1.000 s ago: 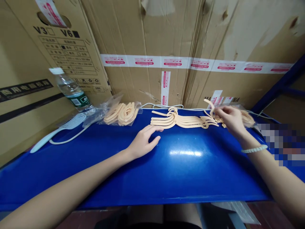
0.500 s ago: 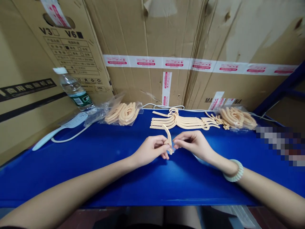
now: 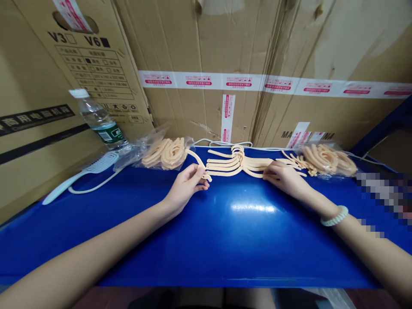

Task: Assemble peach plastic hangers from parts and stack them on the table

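Observation:
Between the thumb and fingers of my left hand (image 3: 186, 186) is a curved beige piece (image 3: 197, 159), its long end pointing up and left. To its right, beige hanger parts (image 3: 225, 166) lie in a row on the blue table (image 3: 206, 240), with their hooks bunched near the middle. My right hand (image 3: 285, 177) is over the right end of this row, fingers closed around the end of an arm; its fingertips partly cover what they touch. Small beige pieces (image 3: 294, 161) lie just behind my right hand.
Plastic bags of beige parts lie at the back left (image 3: 172, 152) and back right (image 3: 328, 159). A water bottle (image 3: 99, 120) and a pale blue hairbrush (image 3: 83, 171) are at the left. Cardboard boxes (image 3: 193, 43) stand behind, with a white cable (image 3: 225, 143) along their base.
My hands have moved apart from the middle. The left carried the curved piece left; the right went right and up to the row of hanger parts.

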The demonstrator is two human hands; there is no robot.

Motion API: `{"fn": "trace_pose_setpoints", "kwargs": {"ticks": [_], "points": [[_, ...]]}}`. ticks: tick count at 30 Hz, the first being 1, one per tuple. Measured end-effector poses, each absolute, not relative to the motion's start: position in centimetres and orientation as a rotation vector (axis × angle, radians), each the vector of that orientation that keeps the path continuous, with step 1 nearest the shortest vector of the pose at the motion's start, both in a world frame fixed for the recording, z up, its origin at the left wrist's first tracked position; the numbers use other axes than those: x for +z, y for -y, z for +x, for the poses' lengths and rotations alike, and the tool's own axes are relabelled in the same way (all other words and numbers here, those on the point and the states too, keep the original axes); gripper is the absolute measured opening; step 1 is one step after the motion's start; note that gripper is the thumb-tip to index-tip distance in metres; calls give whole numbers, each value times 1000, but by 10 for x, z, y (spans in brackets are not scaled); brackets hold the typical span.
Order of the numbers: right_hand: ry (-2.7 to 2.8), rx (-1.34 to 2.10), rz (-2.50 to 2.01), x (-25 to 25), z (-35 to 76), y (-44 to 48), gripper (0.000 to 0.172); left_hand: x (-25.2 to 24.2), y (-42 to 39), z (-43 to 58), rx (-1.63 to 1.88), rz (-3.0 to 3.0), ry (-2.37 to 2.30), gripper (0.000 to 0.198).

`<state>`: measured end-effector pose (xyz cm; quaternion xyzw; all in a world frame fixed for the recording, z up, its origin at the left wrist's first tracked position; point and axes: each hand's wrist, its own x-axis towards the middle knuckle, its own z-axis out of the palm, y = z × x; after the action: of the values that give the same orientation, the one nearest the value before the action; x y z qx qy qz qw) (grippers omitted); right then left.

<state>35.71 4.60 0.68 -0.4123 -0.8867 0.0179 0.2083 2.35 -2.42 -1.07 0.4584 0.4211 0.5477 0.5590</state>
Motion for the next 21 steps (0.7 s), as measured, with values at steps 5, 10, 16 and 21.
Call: {"fn": "trace_pose_setpoints", "kwargs": {"ticks": [5, 10, 16, 21], "points": [[2384, 308, -1175, 24, 358, -37, 29, -12, 18, 22, 1311, 966, -988, 39], [2265, 563, -1153, 45, 369, -29, 39, -9, 16, 23, 1326, 941, -929, 40], [2269, 642, -1141, 52, 383, -25, 38, -11, 15, 22, 1352, 932, -843, 45], [2341, 732, -1091, 49, 385, -23, 32, -14, 14, 22, 1347, 938, -782, 37]]}}
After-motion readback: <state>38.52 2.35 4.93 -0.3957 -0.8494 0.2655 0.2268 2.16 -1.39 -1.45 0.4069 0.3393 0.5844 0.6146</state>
